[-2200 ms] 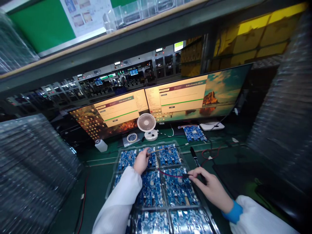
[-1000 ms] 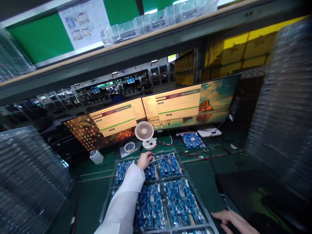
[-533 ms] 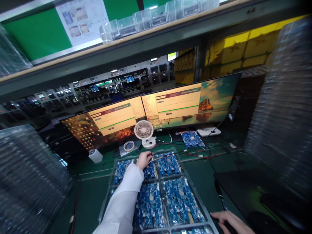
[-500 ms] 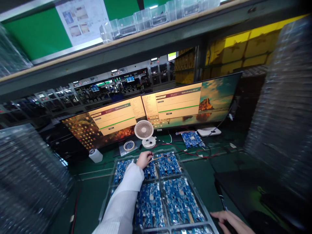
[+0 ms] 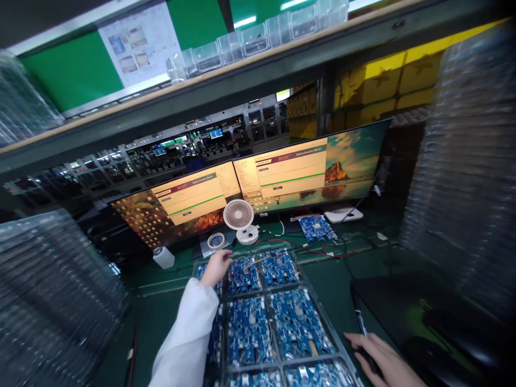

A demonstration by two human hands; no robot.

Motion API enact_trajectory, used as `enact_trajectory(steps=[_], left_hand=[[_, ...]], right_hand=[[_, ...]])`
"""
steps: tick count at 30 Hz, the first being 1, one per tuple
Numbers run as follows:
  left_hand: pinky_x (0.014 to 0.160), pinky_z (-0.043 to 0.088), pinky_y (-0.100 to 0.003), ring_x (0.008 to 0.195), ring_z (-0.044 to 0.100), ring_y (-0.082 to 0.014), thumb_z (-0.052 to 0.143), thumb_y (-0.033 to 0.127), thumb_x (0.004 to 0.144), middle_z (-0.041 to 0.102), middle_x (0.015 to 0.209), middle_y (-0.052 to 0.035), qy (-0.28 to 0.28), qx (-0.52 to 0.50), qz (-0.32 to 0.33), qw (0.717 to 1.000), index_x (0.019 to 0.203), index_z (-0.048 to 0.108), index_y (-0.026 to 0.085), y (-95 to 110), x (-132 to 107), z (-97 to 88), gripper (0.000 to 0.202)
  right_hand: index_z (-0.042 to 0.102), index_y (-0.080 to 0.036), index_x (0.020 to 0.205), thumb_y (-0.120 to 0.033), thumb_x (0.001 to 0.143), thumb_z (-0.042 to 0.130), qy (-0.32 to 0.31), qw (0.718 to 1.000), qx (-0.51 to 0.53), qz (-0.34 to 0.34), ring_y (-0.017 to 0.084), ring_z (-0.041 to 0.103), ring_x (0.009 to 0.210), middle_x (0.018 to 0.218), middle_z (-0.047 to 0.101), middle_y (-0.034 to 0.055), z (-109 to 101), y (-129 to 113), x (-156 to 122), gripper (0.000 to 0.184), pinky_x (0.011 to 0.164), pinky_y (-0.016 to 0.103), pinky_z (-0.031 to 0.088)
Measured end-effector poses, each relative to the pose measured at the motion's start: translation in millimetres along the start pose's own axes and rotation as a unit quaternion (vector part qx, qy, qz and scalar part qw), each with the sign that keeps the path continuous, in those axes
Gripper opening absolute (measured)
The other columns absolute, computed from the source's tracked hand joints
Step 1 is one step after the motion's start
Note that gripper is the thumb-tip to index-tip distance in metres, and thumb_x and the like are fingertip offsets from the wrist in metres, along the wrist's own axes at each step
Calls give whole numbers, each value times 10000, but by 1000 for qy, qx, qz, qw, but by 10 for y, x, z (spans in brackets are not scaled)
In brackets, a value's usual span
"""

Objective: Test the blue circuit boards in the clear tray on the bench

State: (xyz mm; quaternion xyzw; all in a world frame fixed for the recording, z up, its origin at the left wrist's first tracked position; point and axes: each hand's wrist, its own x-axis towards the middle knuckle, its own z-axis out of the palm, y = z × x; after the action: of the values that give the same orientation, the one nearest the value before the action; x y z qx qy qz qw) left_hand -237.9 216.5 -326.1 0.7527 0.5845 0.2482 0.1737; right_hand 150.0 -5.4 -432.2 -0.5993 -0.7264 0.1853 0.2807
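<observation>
While left hand [image 5: 215,266] rests loosely curled on board tray [image 5: 306,279], right hand [image 5: 382,360] (partly cropped) grips pen [image 5: 362,325].

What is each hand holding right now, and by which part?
Right hand grips a black pen by its lower barrel. Left hand rests on the far-left circuit board; any grip cannot be told.

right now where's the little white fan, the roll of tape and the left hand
small white fan [image 5: 238,214], head view, on the middle of its round grille
roll of tape [image 5: 216,240], head view, on the ring's near edge
left hand [image 5: 216,267], head view, on the back of the hand, over the tray's far left board
</observation>
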Motion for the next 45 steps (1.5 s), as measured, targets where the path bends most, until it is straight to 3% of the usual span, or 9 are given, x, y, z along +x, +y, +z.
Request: enact_trajectory(steps=[4, 13, 19, 22, 25, 28, 36, 39, 45], left_hand=[[965, 463, -390, 1004, 621, -214, 424, 199, 888, 678, 1041, -106, 6, 53, -2, 999, 985, 661, 153, 78, -715, -252, 260], [1165, 154, -562, 1337, 398, -245, 479, 331, 891, 470, 1422, -90, -105, 136, -2, 985, 1277, 524, 213, 405, -1076, 399, 406], [1151, 230, -446, 1368, 346, -228, 466, 333, 883, 425, 1456, -66, -66, 190, -148, 968, 1325, 456, 250, 97, -1617, -417, 450], [1025, 359, -511, 1249, 477, -364, 387, 207, 882, 495, 1294, -288, -11, 228, -341, 912, 1332, 381, 13, -253, -2299, -795, 490], [885, 416, -580, 1106, 550, -483, 411, 119, 827, 545, 1130, -360, 2, 222, -483, 847, 1120, 520, -36, -547, -2943, -862, 350], [917, 428, -497, 1075, 598, -380, 316, 16, 806, 602, 1063, -264, 23, 176, -485, 856, 1056, 547, 44, -711, -3277, -812, 341], [519, 472, -244, 595, 601, -123, 483, 322, 841, 589, 927, -24, 178, -191, -352, 899, 1212, 402, 221, -294, -3074, -756, 393], [494, 459, -210, 560, 581, -86, 628, 170, 726, 601, 945, -13, 225, -435, -311, 815, 1116, 455, 224, 89, -2907, -439, 430], [657, 546, -217, 784, 693, -144, 552, -91, 748, 646, 1075, -133, 257, -589, -357, 678, 1005, 493, 131, 508, -2738, -134, 345]], right_hand=[[648, -202, 1066, -422, 909, 368, -19, 999, 35, -2, 221, 629, 1073, 1118, 672, 124, -30, -166, 41, 390, 938, 340, 522], [636, -171, 1073, -426, 892, 337, -36, 999, 36, -12, 252, 602, 1123, 1195, 638, 161, -14, -224, -28, 433, 977, 411, 496], [652, -193, 1037, -357, 871, 365, -35, 998, 14, -45, 259, 589, 1146, 1199, 641, 131, 37, -111, -49, 369, 1006, 442, 474], [622, -172, 1151, -356, 863, 375, -30, 998, 13, -50, 266, 588, 1148, 1153, 658, 140, 58, -78, -29, 422, 1015, 461, 463], [585, -153, 1228, -358, 865, 367, -24, 998, 12, -58, 260, 613, 1108, 1118, 668, 145, 68, -56, -21, 471, 994, 455, 482], [616, -170, 1176, -357, 857, 382, -18, 998, 13, -67, 255, 623, 1089, 1141, 661, 141, 68, -43, -20, 437, 974, 437, 500], [611, -183, 1159, -373, 861, 392, -15, 997, 24, -75, 247, 640, 1053, 1121, 671, 132, 81, -7, -10, 416, 959, 422, 513], [603, -178, 1168, -378, 859, 394, -14, 997, 24, -77, 247, 643, 1047, 1117, 674, 133, 84, 3, -8, 423, 951, 418, 519], [625, -188, 1108, -391, 857, 399, -20, 997, 17, -77, 251, 626, 1086, 1150, 662, 133, 77, 14, -15, 393, 981, 429, 498]])
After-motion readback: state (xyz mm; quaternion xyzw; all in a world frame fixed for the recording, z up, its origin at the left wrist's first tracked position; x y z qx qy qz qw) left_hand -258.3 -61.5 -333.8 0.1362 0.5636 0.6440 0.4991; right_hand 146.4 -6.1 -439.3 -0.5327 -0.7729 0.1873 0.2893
